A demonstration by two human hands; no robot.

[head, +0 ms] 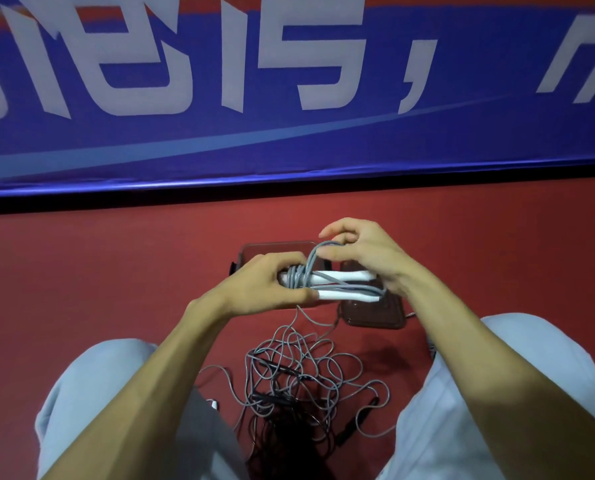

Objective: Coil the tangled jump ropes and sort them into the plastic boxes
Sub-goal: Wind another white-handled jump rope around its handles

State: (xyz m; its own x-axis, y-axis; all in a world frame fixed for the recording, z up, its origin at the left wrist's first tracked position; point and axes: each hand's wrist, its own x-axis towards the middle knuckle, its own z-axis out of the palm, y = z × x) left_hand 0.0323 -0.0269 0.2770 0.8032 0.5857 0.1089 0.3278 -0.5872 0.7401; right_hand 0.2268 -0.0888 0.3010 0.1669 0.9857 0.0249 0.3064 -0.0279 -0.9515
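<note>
My left hand (261, 289) grips the two white handles (337, 277) of a jump rope, held side by side above the floor. Grey rope is wound round them near my fingers. My right hand (362, 258) pinches a loop of that grey rope (315, 258) just above the handles. A tail of the rope drops to a tangled pile of grey and black ropes (296, 379) on the red floor between my knees. A clear plastic box (265, 251) lies behind my hands, and another box (375, 315) sits below my right wrist.
My knees in light trousers (91, 393) flank the pile on both sides. A blue banner with large white characters (289, 98) runs along the wall ahead, with a black strip at its base. A black handle (355, 424) lies at the pile's right edge.
</note>
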